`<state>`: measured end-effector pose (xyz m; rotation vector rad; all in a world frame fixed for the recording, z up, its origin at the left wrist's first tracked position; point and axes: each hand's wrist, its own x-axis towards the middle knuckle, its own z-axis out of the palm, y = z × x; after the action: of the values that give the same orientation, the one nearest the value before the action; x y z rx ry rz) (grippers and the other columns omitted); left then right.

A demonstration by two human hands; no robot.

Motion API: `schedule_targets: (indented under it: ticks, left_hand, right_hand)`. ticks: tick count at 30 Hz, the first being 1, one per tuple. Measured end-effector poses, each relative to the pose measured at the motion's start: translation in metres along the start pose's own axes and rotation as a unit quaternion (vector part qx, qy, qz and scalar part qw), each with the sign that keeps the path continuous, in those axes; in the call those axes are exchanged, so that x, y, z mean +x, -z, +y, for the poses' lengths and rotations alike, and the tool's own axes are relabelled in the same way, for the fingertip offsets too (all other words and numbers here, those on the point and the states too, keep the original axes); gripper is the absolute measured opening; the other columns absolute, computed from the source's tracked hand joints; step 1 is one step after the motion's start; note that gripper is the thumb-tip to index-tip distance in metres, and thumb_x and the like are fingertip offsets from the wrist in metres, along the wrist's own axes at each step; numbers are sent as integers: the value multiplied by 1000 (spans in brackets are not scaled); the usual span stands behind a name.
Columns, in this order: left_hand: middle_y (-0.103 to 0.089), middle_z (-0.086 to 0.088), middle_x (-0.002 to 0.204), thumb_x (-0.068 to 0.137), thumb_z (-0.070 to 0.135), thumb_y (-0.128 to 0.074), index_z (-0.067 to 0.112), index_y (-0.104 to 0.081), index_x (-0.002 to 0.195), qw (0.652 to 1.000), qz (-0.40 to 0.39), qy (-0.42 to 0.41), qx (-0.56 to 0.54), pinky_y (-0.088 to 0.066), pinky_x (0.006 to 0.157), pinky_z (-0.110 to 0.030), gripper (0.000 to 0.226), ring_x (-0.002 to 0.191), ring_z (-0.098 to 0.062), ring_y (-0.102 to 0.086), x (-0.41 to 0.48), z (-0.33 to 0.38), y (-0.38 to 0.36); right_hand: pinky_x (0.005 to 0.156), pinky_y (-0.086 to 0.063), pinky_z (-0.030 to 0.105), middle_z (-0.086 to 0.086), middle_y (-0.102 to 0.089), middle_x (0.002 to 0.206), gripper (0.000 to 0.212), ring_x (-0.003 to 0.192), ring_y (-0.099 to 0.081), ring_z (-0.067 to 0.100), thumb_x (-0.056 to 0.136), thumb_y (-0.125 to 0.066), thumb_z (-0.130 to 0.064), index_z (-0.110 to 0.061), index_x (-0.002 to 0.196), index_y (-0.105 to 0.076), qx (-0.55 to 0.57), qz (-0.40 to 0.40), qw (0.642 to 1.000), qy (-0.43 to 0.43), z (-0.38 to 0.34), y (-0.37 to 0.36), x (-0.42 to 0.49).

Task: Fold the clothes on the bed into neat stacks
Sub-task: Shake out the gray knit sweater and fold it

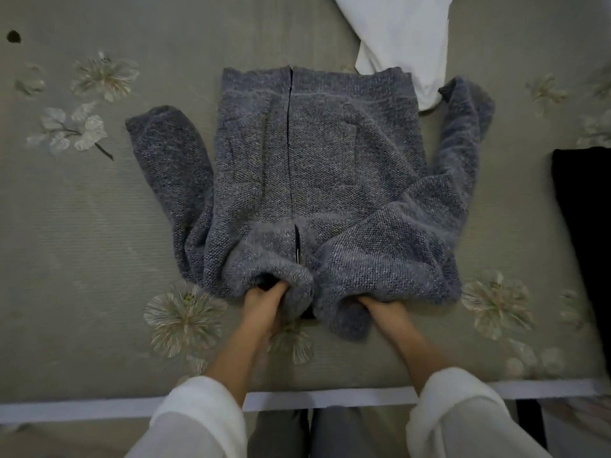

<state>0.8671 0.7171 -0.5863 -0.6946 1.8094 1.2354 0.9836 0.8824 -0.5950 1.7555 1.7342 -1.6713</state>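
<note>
Sweater (317,166) lies lengthwise straight ahead of you, zipper centred; your left hand (264,305) and right hand (380,309) each grip its near edge.

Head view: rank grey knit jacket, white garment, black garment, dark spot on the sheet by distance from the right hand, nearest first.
1. grey knit jacket: its near edge is gripped by the right hand.
2. black garment: at the right edge of the bed.
3. white garment: far side, right of centre.
4. dark spot: far left corner of the sheet.
</note>
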Motion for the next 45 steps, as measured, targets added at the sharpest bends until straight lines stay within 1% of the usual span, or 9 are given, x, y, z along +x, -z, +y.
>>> schedule_targets:
  ticks: [8,13,17,23,27,32,37,41,45]
  left_hand:
    - [-66,-14,113,95,21,-55,6,-59,107,995,-36,-67,-68,-50,95,-45,20,104,-30,-63,-14,32,5]
    - [-73,-13,95,91,16,-61,3,-63,106,988,-154,5,24,-57,68,-35,20,88,-29,-70,-38,29,44]
    - [-71,-19,95,95,25,-56,3,-62,107,966,-197,109,130,-55,73,-35,25,80,-28,-69,-48,-12,84]
    - [-63,-13,101,99,16,-44,6,-60,109,970,-120,152,148,-46,83,-33,22,88,-23,-58,-36,-78,74]
    - [-54,-2,69,82,-8,-48,9,-58,97,931,-161,52,323,-37,42,-13,24,60,-11,-48,-40,-101,59]
    - [-70,0,85,87,8,-59,13,-66,92,917,-242,48,313,-51,65,-15,10,74,-9,-65,-54,-114,53]
    - [-56,2,46,88,19,-56,11,-57,78,863,-300,243,324,-47,41,-20,13,34,-11,-52,-62,-87,66]
    - [-64,-9,67,78,25,-70,8,-65,82,920,-266,242,156,-53,45,-28,19,48,-18,-60,-42,-20,80]
    - [-72,-9,73,88,17,-54,7,-60,90,934,-213,103,-265,-58,53,-29,11,63,-18,-70,-22,47,64]
  right_hand:
    - [84,-54,37,11,-71,108,27,99,-67,22,92,-57,-11,-4,118,-62,291,-26,956,-31,-31,14,-16]
    - [73,-57,33,12,-74,94,19,84,-71,22,87,-62,-14,-3,101,-71,210,-143,965,-71,-33,58,-48]
    - [46,-51,25,7,-63,55,27,44,-59,18,87,-65,-33,-8,80,-69,-11,-187,972,-139,5,86,-66]
    - [61,-39,28,10,-61,78,14,66,-54,16,88,-65,-15,-7,78,-60,-82,-30,986,-139,87,54,-52]
    - [80,-51,39,16,-65,98,40,91,-61,31,72,-74,-3,8,108,-60,-112,34,986,-117,109,40,-45]
    - [65,-53,25,10,-71,86,10,75,-64,17,78,-69,-7,-6,88,-72,-112,-79,986,-96,117,22,-67]
    - [51,-46,23,6,-60,63,10,51,-56,17,81,-60,-21,-11,79,-62,-81,-222,938,-254,107,34,-88]
    - [91,-46,41,14,-65,108,28,99,-59,34,87,-56,-28,-6,103,-65,137,-241,927,-254,72,52,-70]
    - [72,-55,33,16,-66,85,18,78,-67,24,78,-56,-22,-8,85,-64,462,-128,867,-138,-6,50,-49]
